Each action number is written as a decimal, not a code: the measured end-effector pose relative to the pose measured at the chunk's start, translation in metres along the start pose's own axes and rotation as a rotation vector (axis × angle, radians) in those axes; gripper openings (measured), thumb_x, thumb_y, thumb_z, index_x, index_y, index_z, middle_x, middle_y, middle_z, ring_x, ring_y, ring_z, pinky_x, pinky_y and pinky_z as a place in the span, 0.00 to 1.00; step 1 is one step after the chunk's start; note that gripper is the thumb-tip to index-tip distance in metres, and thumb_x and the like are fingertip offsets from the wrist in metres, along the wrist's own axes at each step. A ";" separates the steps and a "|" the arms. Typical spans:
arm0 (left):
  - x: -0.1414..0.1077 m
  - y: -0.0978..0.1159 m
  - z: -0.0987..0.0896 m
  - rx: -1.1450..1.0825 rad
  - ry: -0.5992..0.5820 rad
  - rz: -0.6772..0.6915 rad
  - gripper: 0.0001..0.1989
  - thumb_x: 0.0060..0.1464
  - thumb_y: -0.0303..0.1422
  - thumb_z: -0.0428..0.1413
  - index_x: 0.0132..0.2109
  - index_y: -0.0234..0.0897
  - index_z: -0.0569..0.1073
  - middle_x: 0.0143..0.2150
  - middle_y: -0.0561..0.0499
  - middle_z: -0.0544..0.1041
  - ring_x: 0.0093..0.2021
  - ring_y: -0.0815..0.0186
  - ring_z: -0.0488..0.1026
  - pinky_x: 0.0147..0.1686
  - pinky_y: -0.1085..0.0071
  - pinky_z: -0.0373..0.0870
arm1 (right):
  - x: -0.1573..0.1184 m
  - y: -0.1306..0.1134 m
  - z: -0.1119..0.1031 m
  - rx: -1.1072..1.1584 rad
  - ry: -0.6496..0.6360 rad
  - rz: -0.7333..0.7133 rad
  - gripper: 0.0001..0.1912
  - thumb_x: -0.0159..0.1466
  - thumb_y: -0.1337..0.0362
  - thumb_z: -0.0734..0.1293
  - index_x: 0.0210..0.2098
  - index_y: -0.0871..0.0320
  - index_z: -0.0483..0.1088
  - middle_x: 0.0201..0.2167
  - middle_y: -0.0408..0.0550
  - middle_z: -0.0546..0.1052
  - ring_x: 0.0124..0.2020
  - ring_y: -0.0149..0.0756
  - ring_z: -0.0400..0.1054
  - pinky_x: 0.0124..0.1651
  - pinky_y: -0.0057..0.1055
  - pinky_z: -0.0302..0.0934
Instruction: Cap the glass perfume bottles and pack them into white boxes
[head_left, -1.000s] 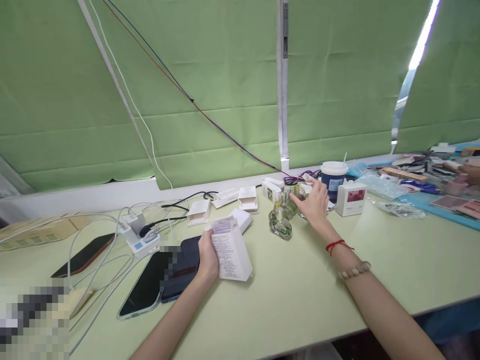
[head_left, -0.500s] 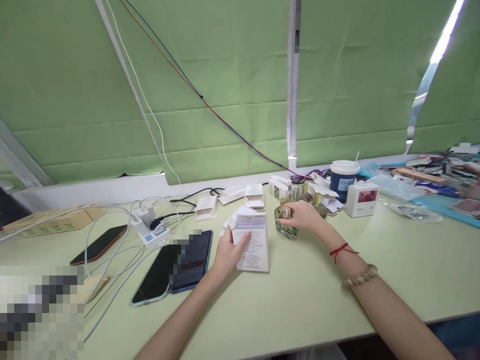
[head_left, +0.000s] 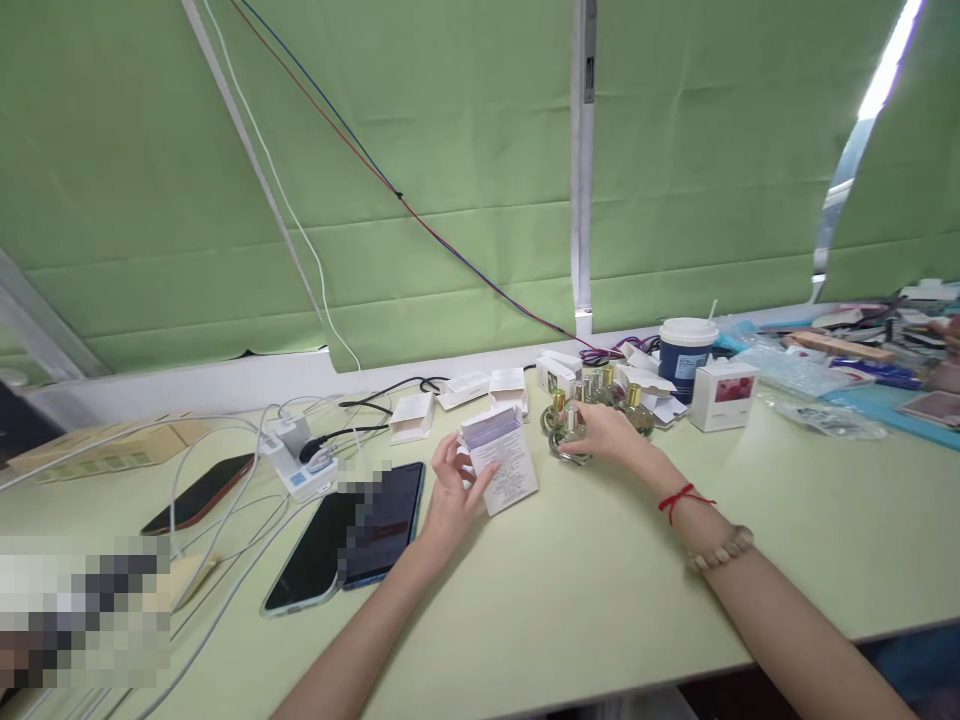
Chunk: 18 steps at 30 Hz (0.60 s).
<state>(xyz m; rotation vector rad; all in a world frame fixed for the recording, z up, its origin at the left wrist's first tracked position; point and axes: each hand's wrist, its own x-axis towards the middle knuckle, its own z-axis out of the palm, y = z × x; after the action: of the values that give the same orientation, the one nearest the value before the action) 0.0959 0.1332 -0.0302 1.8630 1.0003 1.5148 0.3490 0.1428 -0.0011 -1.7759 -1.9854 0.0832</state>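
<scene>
My left hand grips a small white carton by its left side, with the thumb over the printed face. The carton leans to the left and its top is open. To the right, the fingers of my right hand are closed around a small glass perfume bottle with a silvery cap, low at the table. Another perfume bottle with a gold cap is just behind it. More gold-capped bottles stand beyond the right hand, partly hidden by it.
Small opened white boxes lie at the back. A dark blue cup and a white box with a red picture are at the right. Phones, a power strip and white cables lie left. Plastic packaging is far right.
The carton has tilted to the left and risen slightly, with the left fingers shifting on it. My right hand has moved slightly, and a gold-capped bottle now shows behind the held bottle.
</scene>
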 end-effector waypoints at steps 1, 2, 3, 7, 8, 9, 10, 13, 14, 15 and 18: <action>0.000 0.001 0.000 0.015 -0.014 -0.012 0.26 0.45 0.37 0.61 0.49 0.42 0.59 0.44 0.48 0.69 0.29 0.71 0.67 0.28 0.75 0.64 | 0.000 -0.001 0.001 0.017 -0.001 -0.007 0.20 0.49 0.55 0.71 0.39 0.55 0.68 0.31 0.44 0.73 0.31 0.36 0.67 0.28 0.26 0.48; 0.000 0.003 -0.001 0.034 -0.026 -0.023 0.23 0.45 0.38 0.60 0.47 0.42 0.62 0.44 0.48 0.69 0.30 0.71 0.66 0.28 0.75 0.63 | 0.000 -0.001 0.002 0.035 0.000 -0.013 0.20 0.49 0.54 0.71 0.39 0.55 0.68 0.31 0.44 0.74 0.32 0.36 0.67 0.28 0.26 0.49; 0.000 0.005 -0.001 0.052 -0.035 -0.028 0.20 0.46 0.38 0.60 0.45 0.41 0.64 0.44 0.48 0.69 0.30 0.70 0.66 0.28 0.75 0.63 | 0.000 -0.003 0.003 0.048 0.004 -0.017 0.22 0.49 0.53 0.71 0.41 0.55 0.68 0.32 0.44 0.74 0.32 0.36 0.67 0.29 0.26 0.49; 0.001 0.011 -0.002 0.101 -0.057 0.020 0.13 0.50 0.38 0.56 0.42 0.39 0.69 0.38 0.49 0.68 0.31 0.68 0.65 0.28 0.74 0.63 | 0.001 -0.008 0.005 0.213 0.115 0.070 0.32 0.50 0.49 0.70 0.51 0.53 0.63 0.36 0.45 0.75 0.35 0.38 0.69 0.33 0.28 0.54; 0.001 0.011 -0.002 0.114 -0.061 0.032 0.12 0.51 0.38 0.55 0.42 0.39 0.69 0.37 0.49 0.68 0.31 0.68 0.65 0.28 0.74 0.63 | 0.002 -0.009 0.005 0.288 0.162 0.110 0.33 0.51 0.49 0.69 0.53 0.52 0.61 0.36 0.45 0.75 0.34 0.37 0.69 0.34 0.29 0.55; 0.002 0.011 -0.002 0.124 -0.059 0.042 0.12 0.52 0.38 0.55 0.42 0.39 0.68 0.37 0.49 0.68 0.31 0.68 0.65 0.28 0.75 0.63 | 0.003 -0.010 0.005 0.376 0.216 0.141 0.33 0.52 0.48 0.69 0.54 0.52 0.60 0.36 0.44 0.75 0.32 0.36 0.69 0.35 0.30 0.57; 0.002 0.011 -0.002 0.133 -0.058 0.045 0.11 0.52 0.38 0.54 0.42 0.39 0.68 0.37 0.49 0.68 0.30 0.68 0.65 0.27 0.75 0.62 | 0.004 -0.012 0.004 0.470 0.274 0.152 0.32 0.53 0.48 0.67 0.54 0.52 0.59 0.36 0.44 0.75 0.31 0.35 0.68 0.35 0.30 0.58; 0.000 0.008 -0.002 0.154 -0.068 0.034 0.11 0.53 0.38 0.54 0.42 0.39 0.67 0.36 0.50 0.68 0.29 0.69 0.64 0.26 0.75 0.62 | 0.004 -0.020 0.001 0.737 0.455 0.044 0.35 0.57 0.49 0.64 0.59 0.55 0.52 0.40 0.49 0.74 0.34 0.35 0.69 0.37 0.31 0.62; -0.001 0.008 -0.002 0.160 -0.082 0.027 0.12 0.53 0.38 0.54 0.42 0.39 0.67 0.35 0.50 0.68 0.29 0.69 0.64 0.26 0.75 0.62 | 0.003 -0.024 0.000 0.808 0.504 -0.017 0.36 0.58 0.49 0.63 0.60 0.56 0.49 0.42 0.51 0.73 0.36 0.36 0.69 0.37 0.31 0.63; -0.002 0.007 -0.001 0.165 -0.099 0.016 0.12 0.53 0.39 0.54 0.42 0.39 0.66 0.35 0.50 0.68 0.29 0.69 0.64 0.25 0.76 0.62 | 0.001 -0.029 -0.002 0.858 0.548 -0.075 0.37 0.59 0.50 0.63 0.61 0.56 0.46 0.44 0.53 0.72 0.39 0.37 0.69 0.37 0.31 0.64; -0.005 0.007 0.001 0.163 -0.147 -0.021 0.14 0.54 0.39 0.54 0.46 0.40 0.63 0.35 0.51 0.68 0.28 0.70 0.65 0.24 0.77 0.63 | -0.008 -0.045 -0.004 0.912 0.643 -0.222 0.37 0.61 0.51 0.61 0.62 0.57 0.40 0.45 0.56 0.71 0.42 0.39 0.69 0.41 0.34 0.65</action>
<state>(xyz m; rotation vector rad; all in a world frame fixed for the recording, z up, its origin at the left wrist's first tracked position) 0.0975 0.1251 -0.0283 2.0367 1.0979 1.2965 0.3097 0.1271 0.0154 -0.8386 -1.3203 0.2588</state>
